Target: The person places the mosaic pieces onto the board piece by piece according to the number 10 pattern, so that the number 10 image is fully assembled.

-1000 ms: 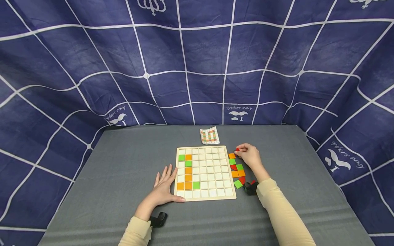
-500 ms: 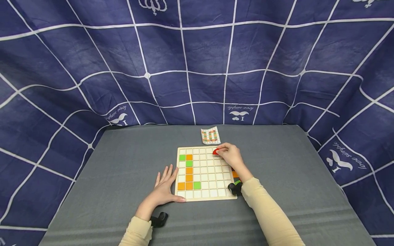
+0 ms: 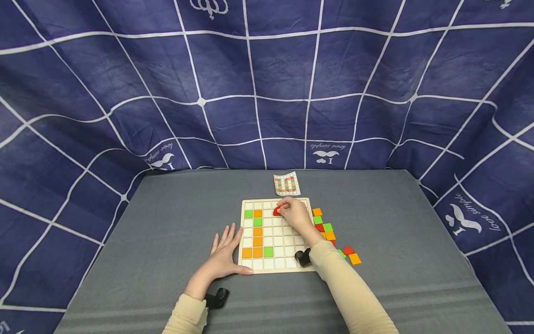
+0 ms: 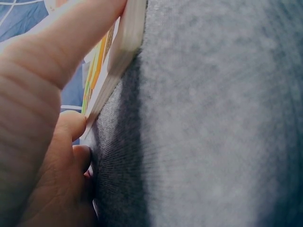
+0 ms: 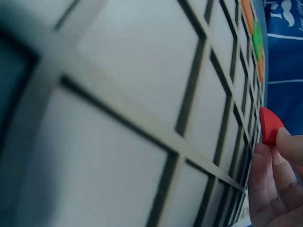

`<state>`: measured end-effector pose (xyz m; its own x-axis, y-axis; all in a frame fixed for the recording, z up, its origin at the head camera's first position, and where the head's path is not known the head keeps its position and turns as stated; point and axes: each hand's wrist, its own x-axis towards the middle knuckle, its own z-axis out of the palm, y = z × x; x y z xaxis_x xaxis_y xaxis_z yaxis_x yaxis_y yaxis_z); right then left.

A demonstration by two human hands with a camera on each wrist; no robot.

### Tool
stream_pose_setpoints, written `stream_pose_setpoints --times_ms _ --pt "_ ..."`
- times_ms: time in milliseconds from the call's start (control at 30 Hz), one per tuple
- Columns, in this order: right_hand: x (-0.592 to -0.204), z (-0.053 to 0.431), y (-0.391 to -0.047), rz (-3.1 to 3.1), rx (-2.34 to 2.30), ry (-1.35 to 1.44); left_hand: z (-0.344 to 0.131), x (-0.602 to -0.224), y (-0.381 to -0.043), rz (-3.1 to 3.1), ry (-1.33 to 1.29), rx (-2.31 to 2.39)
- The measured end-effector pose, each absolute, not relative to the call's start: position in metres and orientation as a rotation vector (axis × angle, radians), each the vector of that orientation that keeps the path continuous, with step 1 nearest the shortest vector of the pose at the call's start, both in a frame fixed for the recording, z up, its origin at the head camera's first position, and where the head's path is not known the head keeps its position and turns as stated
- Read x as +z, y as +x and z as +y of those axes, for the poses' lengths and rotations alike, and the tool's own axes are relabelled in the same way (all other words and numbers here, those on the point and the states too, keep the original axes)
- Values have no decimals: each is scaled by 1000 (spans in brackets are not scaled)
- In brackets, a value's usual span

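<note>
A wooden grid board [image 3: 278, 239] lies on the grey table, with several green and orange square tiles set in its left columns. Over the board's upper part, my right hand [image 3: 295, 216] pinches a red quarter-circle tile [image 5: 270, 125] between thumb and fingers; in the head view that tile shows just left of the fingertips. My left hand [image 3: 224, 256] rests at the board's lower left corner. Its fingers are spread along the left edge and its thumb lies on the front edge. In the left wrist view the thumb [image 4: 52, 47] crosses close over the board's side.
Loose green, orange and red tiles [image 3: 330, 236] lie along the board's right side, partly behind the right forearm. An orange square [image 3: 354, 258] sits farthest right. A printed pattern card [image 3: 286, 184] lies behind the board. A blue curtain [image 3: 275, 83] hangs beyond the table.
My right hand has carried the red quarter-circle tile leftward from the loose tiles to over the board's upper middle. The left hand has stayed at the board's corner.
</note>
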<state>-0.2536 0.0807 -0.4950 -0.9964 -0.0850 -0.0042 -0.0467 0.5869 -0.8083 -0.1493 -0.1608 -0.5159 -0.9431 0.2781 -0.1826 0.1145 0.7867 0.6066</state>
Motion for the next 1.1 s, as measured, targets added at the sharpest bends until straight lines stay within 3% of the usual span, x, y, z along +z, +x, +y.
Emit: stream_pose_setpoints --times_ms 767,1100 --pt "-495 74 -248 2932 -979 -285 -160 -515 -148 2739 329 934" --pt "-484 85 -246 2785 -1225 -126 -160 -515 -148 2730 327 936"
